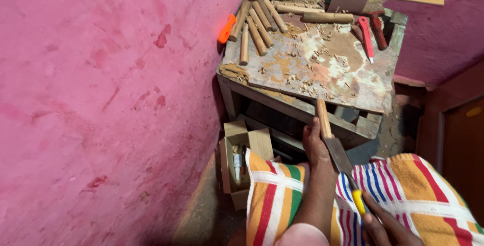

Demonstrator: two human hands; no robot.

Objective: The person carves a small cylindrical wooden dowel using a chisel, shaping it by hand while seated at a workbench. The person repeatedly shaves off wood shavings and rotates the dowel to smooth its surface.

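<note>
open tan cardboard box (pixel 241 161) (floor level), beside pink wall (pixel 101 99)

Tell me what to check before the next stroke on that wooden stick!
1. Left hand grips the wooden stick: ok.
2. Stick's far end rests against the workbench edge: ok.
3. Flat metal tool lies on the stick: ok.
4. Right hand holds the tool's yellow handle: ok, though partly out of view.
5. Left fingers out of the tool's path: cannot tell, they sit close beside it.
6. Striped cloth covers the lap: ok.
</note>
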